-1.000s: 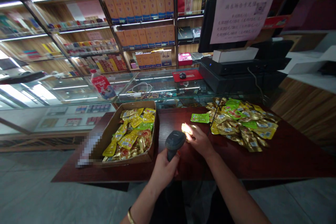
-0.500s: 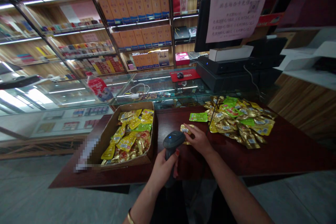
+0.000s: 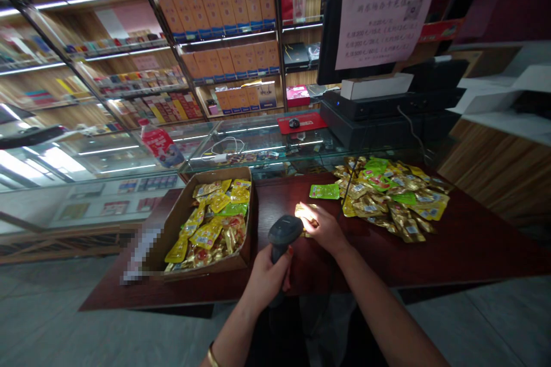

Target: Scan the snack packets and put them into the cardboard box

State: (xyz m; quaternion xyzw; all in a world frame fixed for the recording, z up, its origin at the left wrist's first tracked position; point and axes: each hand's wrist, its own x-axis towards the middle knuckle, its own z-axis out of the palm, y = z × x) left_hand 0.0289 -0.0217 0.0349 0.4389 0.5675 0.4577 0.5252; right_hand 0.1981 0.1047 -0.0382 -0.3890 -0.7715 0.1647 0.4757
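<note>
My left hand (image 3: 269, 276) is wrapped round the handle of a dark barcode scanner (image 3: 284, 230), whose head points toward my right hand. My right hand (image 3: 322, 228) holds a small gold snack packet (image 3: 301, 212) on the table, its fingers partly covering it. Light from the scanner falls on the packet and fingertips. Right of my hands lies a heap of gold, yellow and green snack packets (image 3: 398, 192). A single green packet (image 3: 324, 191) lies at the heap's left side. To the left, an open cardboard box (image 3: 250, 229) contains many similar packets.
The dark red table (image 3: 473, 252) meets a glass counter (image 3: 258, 126) holding a red mouse pad (image 3: 316, 121) and a white cable (image 3: 221, 156). A pink-red bottle (image 3: 161, 143) stands at the left. Behind the heap are a monitor (image 3: 327, 40) and a black cash drawer (image 3: 365, 126).
The scanner's light has come on and brightens the packet and my right fingertips. Its small blue indicator light no longer shows. Both hands have stayed nearly in place.
</note>
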